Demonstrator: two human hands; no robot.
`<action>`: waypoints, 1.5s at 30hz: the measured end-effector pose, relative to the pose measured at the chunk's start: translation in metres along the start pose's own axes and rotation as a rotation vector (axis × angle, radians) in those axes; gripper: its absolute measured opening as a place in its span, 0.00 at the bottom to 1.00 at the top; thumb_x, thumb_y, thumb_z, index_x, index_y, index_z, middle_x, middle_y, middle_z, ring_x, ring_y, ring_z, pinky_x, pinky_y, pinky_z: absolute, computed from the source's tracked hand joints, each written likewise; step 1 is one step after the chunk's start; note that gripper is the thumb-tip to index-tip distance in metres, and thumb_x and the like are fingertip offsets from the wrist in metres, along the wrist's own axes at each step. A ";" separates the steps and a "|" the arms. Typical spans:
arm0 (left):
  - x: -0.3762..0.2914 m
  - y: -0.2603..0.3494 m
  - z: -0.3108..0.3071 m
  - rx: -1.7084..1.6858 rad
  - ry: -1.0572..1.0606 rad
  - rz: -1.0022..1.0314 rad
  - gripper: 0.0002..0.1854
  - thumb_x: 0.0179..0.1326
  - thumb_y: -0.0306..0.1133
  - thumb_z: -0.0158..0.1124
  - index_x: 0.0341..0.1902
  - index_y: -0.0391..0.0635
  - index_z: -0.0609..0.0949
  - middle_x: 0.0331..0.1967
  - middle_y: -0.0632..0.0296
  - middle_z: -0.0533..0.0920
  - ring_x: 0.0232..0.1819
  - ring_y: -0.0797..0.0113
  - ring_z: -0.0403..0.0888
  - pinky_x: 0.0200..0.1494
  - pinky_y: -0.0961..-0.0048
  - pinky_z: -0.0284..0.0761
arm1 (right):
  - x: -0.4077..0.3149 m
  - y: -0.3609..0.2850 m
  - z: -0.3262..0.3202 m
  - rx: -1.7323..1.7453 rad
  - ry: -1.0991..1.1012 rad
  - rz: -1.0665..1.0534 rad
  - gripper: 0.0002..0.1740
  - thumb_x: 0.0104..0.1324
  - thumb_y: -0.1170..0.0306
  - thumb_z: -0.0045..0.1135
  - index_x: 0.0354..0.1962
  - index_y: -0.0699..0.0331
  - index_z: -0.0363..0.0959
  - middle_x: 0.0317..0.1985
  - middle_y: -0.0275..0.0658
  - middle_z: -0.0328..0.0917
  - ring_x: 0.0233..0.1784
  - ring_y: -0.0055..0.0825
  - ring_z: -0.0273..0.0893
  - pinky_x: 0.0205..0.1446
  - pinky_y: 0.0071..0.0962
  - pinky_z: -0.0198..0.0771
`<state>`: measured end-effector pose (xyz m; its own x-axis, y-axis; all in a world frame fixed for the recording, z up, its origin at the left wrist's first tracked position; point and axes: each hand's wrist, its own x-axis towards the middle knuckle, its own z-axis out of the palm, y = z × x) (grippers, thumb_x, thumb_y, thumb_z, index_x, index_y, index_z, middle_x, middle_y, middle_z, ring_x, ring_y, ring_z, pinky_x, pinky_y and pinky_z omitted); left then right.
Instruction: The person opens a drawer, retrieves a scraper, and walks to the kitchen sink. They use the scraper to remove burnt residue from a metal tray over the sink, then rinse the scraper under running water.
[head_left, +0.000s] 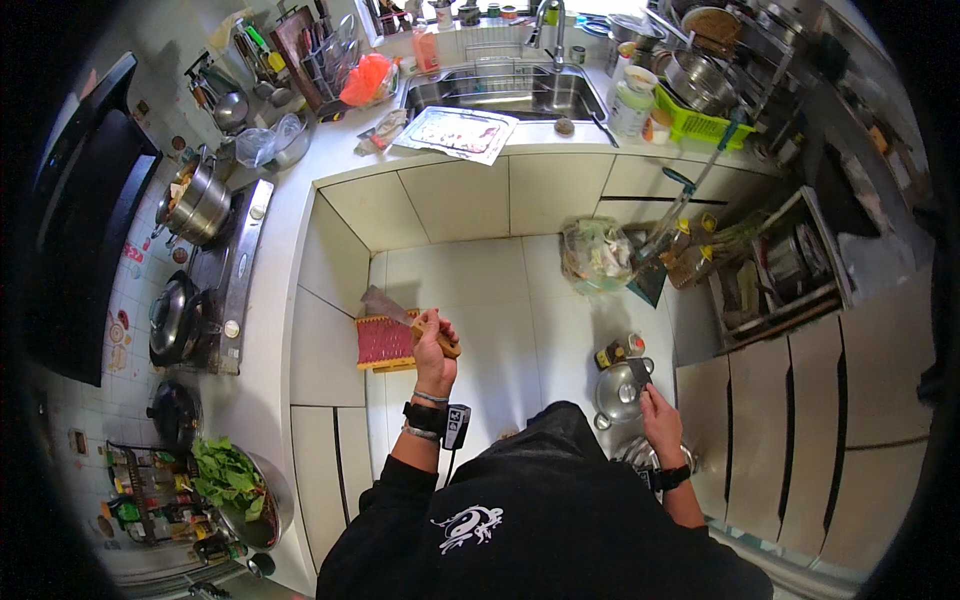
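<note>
My left hand (433, 351) is closed around the wooden handle of a kitchen knife (386, 304). Its broad blade points up and to the left, above a low stool (384, 341) with a woven red seat and yellow edges. On the other side, my right hand (663, 421) grips a dark, flat, rectangular piece (640, 370), whose exact kind I cannot tell. Below it in view, a lidded metal pot (619, 394) stands on the floor, with a dark bottle (609, 355) beside it. The two hands are well apart.
A counter (274, 300) runs along the left, carrying a gas stove (238, 289) and a bowl of leafy greens (279, 491). Ahead, a tray (456, 133) lies before the sink (510, 90). A filled plastic bag (598, 255) and a dustpan (649, 281) occupy the floor.
</note>
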<state>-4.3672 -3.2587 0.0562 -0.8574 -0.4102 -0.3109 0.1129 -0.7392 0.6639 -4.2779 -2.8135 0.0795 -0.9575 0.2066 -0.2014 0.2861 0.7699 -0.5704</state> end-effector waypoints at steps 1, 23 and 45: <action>0.017 -0.003 0.005 0.012 0.008 0.002 0.10 0.76 0.40 0.61 0.53 0.50 0.77 0.29 0.67 0.78 0.28 0.74 0.74 0.31 0.74 0.73 | 0.021 -0.008 0.002 -0.055 -0.012 -0.008 0.26 0.73 0.51 0.56 0.61 0.57 0.77 0.42 0.52 0.86 0.45 0.45 0.86 0.49 0.37 0.76; 0.426 -0.051 0.128 0.422 0.475 0.092 0.26 0.73 0.41 0.63 0.70 0.45 0.73 0.50 0.61 0.82 0.38 0.75 0.79 0.32 0.77 0.71 | 0.603 -0.345 0.118 -0.304 -0.198 -0.825 0.15 0.74 0.54 0.51 0.54 0.45 0.75 0.29 0.47 0.82 0.33 0.51 0.82 0.34 0.49 0.76; 0.603 -0.095 0.127 0.838 0.871 0.101 0.21 0.62 0.29 0.69 0.56 0.33 0.79 0.47 0.47 0.85 0.46 0.52 0.84 0.52 0.60 0.77 | 0.748 -0.434 0.216 -0.454 -0.397 -1.039 0.18 0.70 0.60 0.58 0.57 0.48 0.75 0.23 0.44 0.77 0.26 0.46 0.79 0.27 0.45 0.74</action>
<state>-4.9586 -3.3677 -0.1080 -0.2023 -0.9060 -0.3718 -0.4765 -0.2407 0.8456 -5.1103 -3.1231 0.0041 -0.6220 -0.7780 -0.0882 -0.7317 0.6176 -0.2885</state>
